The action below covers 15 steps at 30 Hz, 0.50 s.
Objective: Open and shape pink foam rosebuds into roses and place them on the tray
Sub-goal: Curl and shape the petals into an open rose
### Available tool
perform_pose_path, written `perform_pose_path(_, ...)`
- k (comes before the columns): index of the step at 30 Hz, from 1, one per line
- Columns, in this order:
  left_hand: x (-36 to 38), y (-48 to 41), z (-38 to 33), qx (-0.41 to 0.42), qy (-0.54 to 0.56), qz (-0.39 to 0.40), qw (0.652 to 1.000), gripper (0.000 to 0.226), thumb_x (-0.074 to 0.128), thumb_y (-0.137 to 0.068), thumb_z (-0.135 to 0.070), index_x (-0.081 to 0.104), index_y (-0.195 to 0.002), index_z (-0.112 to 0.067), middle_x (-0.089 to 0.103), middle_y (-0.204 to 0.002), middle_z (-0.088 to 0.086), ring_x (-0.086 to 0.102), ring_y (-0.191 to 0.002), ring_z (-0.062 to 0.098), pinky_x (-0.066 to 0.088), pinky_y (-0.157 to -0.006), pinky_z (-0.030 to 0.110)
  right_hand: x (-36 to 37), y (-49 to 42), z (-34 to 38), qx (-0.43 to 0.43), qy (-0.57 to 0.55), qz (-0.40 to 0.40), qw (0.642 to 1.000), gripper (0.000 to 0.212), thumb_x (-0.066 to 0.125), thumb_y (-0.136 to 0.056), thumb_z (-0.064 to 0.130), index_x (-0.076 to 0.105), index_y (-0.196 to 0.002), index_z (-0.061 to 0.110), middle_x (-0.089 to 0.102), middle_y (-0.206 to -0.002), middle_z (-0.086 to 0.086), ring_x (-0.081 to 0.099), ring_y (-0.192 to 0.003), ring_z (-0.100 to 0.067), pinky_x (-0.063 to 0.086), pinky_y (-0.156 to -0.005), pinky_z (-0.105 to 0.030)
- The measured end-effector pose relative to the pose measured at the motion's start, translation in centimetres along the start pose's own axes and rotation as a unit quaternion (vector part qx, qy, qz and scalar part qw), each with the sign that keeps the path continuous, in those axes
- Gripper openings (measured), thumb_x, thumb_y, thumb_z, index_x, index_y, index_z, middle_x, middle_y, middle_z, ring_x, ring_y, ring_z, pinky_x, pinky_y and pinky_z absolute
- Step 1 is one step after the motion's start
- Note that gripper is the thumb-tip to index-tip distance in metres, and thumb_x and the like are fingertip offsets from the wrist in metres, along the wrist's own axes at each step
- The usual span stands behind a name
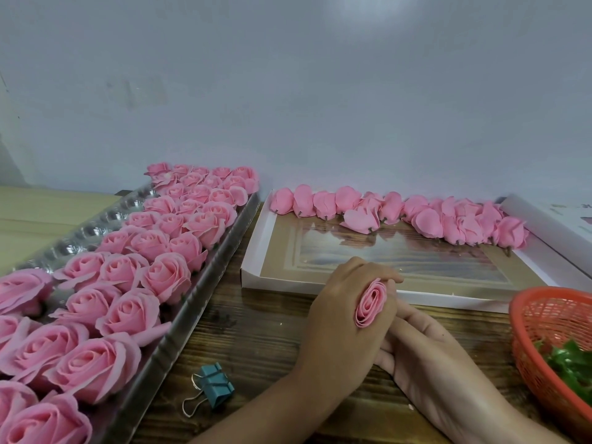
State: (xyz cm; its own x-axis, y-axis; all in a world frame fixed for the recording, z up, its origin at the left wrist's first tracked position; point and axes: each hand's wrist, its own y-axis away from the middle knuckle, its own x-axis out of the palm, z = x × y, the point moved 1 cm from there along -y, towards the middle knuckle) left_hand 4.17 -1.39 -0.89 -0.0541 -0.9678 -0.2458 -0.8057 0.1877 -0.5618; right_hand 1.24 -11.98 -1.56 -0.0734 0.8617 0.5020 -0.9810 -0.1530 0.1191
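My left hand (pixel 339 318) grips a partly opened pink foam rosebud (pixel 371 303), its spiral of petals facing up at me. My right hand (pixel 419 341) lies palm up just beneath and to the right. Its straight fingers reach under the left hand toward the bud, and their tips are hidden. The silver plastic tray (pixel 96 225) on the left holds several rows of opened pink roses (pixel 134 274). A row of closed rosebuds (pixel 400 216) lies along the far side of a shallow white box (pixel 288 285) behind my hands.
A red mesh basket (pixel 551 318) with green leaves (pixel 573 363) stands at the right edge. A teal binder clip (pixel 216 384) lies on the wooden table between the tray and my left arm. A plain wall rises close behind.
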Motion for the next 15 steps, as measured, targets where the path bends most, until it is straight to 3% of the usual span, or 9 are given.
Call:
perform_pose_path(1,0.03,-0.01,0.00,-0.004,-0.002,0.002,1.000,0.016,0.049,-0.090,-0.030,0.063,-0.098,-0.026,0.059,-0.094,-0.011,0.060,-0.092,0.009,0.051,-0.079,0.029,0.13,0.02,0.06,0.000,-0.007,0.000,1.000,0.022,0.072,-0.068,0.022,0.080,-0.084,0.008,0.073,-0.086,-0.022,0.073,-0.068,-0.020,0.060,-0.057,-0.027)
perform_pose_path(3,0.08,0.00,0.01,-0.010,-0.008,0.000,1.000,0.017,0.049,-0.088,-0.031,0.063,-0.096,-0.025,0.058,-0.092,-0.011,0.059,-0.092,0.008,0.050,-0.079,0.031,-0.07,-0.05,-0.08,0.004,-0.010,0.004,1.000,0.024,0.059,-0.074,0.015,0.080,-0.084,0.009,0.074,-0.086,-0.021,0.073,-0.068,-0.020,0.061,-0.058,-0.027)
perform_pose_path(9,0.16,-0.03,0.06,0.008,-0.076,-0.008,0.997,0.021,0.049,-0.091,-0.039,0.062,-0.091,-0.023,0.054,-0.091,-0.012,0.055,-0.090,0.009,0.049,-0.075,0.031,0.23,-0.06,0.08,0.002,-0.015,-0.010,1.000,0.023,0.057,-0.073,0.012,0.080,-0.073,0.010,0.073,-0.078,-0.019,0.072,-0.062,-0.019,0.060,-0.055,-0.026)
perform_pose_path(15,0.09,-0.05,0.20,-0.007,-0.086,-0.024,0.996,0.029,0.047,-0.089,-0.044,0.066,-0.090,-0.023,0.053,-0.091,-0.014,0.055,-0.092,0.008,0.048,-0.077,0.028,-0.04,-0.12,-0.11,-0.006,-0.024,-0.017,1.000,0.023,0.058,-0.074,0.010,0.078,-0.083,0.004,0.073,-0.089,-0.023,0.073,-0.070,-0.023,0.060,-0.059,-0.030)
